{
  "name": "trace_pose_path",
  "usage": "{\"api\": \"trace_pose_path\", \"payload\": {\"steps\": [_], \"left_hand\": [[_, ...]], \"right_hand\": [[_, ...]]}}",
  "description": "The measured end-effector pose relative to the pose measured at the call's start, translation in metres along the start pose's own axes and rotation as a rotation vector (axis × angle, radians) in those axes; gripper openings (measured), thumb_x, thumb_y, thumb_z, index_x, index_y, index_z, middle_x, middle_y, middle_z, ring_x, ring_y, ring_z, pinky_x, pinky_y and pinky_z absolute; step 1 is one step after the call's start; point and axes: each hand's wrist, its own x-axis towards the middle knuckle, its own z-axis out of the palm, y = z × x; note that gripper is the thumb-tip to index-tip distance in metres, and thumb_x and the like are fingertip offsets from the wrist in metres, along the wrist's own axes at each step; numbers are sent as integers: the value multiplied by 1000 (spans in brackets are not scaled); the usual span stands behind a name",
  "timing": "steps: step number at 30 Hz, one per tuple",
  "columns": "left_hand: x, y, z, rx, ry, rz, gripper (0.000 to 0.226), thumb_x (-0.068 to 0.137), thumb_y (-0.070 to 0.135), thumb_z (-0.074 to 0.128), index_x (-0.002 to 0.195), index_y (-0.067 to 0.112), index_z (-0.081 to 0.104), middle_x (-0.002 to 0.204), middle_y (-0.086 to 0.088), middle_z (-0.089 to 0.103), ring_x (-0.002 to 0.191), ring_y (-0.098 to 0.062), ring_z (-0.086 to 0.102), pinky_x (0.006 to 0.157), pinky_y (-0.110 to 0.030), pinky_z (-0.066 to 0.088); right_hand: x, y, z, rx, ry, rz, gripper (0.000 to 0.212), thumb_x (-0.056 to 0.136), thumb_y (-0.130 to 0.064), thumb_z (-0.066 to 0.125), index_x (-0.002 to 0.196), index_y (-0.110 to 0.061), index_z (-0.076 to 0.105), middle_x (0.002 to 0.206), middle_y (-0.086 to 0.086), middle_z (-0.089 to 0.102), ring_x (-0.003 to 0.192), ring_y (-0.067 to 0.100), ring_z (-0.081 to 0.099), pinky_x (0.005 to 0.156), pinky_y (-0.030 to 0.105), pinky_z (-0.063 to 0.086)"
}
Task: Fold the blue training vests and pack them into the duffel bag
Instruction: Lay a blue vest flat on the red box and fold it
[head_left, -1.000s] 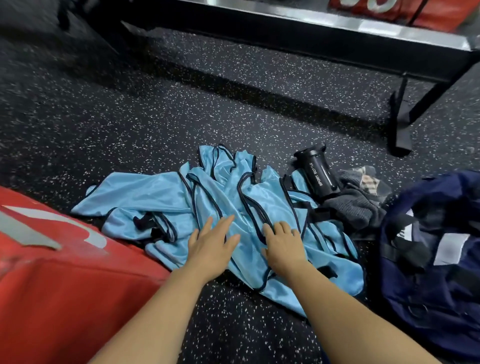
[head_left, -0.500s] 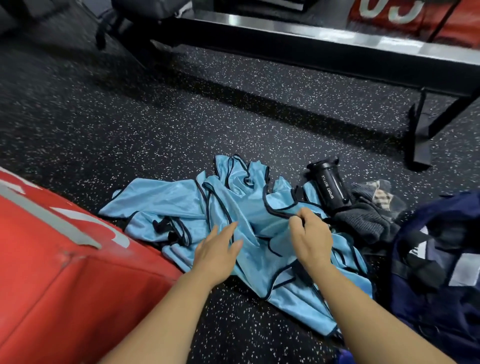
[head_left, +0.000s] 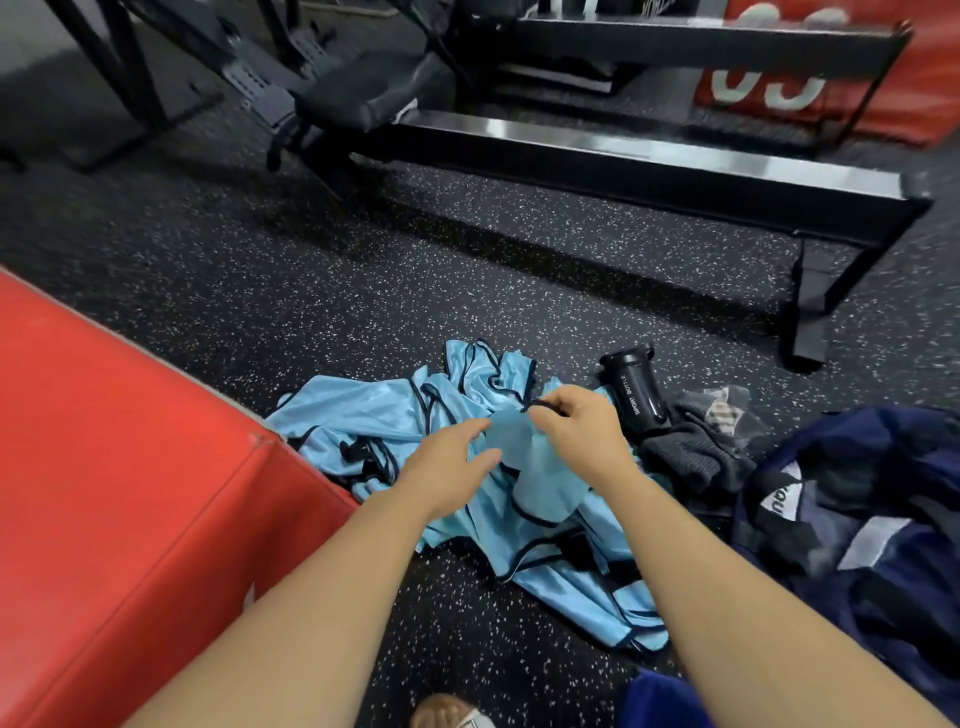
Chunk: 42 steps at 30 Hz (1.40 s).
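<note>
Vests (head_left: 363, 421) of pale blue with dark trim lie in a tangled heap on the speckled floor (head_left: 260, 291), between a red pad (head_left: 130, 493) and the navy duffel bag (head_left: 883, 597), which sits just beside the heap on the right. The right hand (head_left: 576, 431) has its grip pinched on the dark edge strip of one vest and holds that piece above the heap. The left hand (head_left: 447, 462) hovers by the raised cloth, its grip spread and holding nothing that I can make out.

The step in hand looks like freeing one vest from the tangle. Lift slowly by the trim while the left hand presses the rest down, since looped armholes may drag a second vest along. A black bottle (head_left: 634, 389) and grey cloth (head_left: 691, 457) touch the heap's far right side, so draw the vest toward the body, away from them, and spread it flat before folding.
</note>
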Motion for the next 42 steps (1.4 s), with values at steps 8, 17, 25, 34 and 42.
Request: {"api": "trace_pose_path", "payload": {"steps": [8,17,25,34,42], "left_hand": [[-29,44,-5,-94,62,61,45,87,33,69,128,29,50,121,5,59,110,-13,57,95,-36,49],[-58,88,-3,16,167,94,78,56,59,73,121,32,40,119,12,44,111,-12,47,96,-42,45],[-61,110,-18,22,582,-21,23,92,13,46,110,19,57,106,-5,65,97,-27,58,81,-39,49],[-73,130,-48,-361,777,81,29,97,2,35,108,12,60,76,-1,54,57,-14,42,52,-26,34],[-96,102,-77,-67,686,-82,20,91,25,40,76,19,54,86,-5,61,79,-25,52,68,-35,41]], "right_hand": [[-5,-25,-21,302,-75,217,30,84,-7,72,113,-9,63,89,6,64,68,16,55,64,28,48],[-16,-51,-36,553,-64,360,20,89,4,58,76,-8,67,73,12,59,59,22,44,55,26,41],[-33,-82,-56,348,-193,154,23,93,6,52,111,7,65,96,13,66,107,26,64,93,29,52],[-46,-69,-83,-433,-201,-186,32,89,-24,54,62,-15,40,72,5,44,74,27,48,57,28,37],[-54,-65,-116,-211,-298,-215,41,93,-18,60,59,-14,37,58,-1,35,50,11,30,49,27,25]]}}
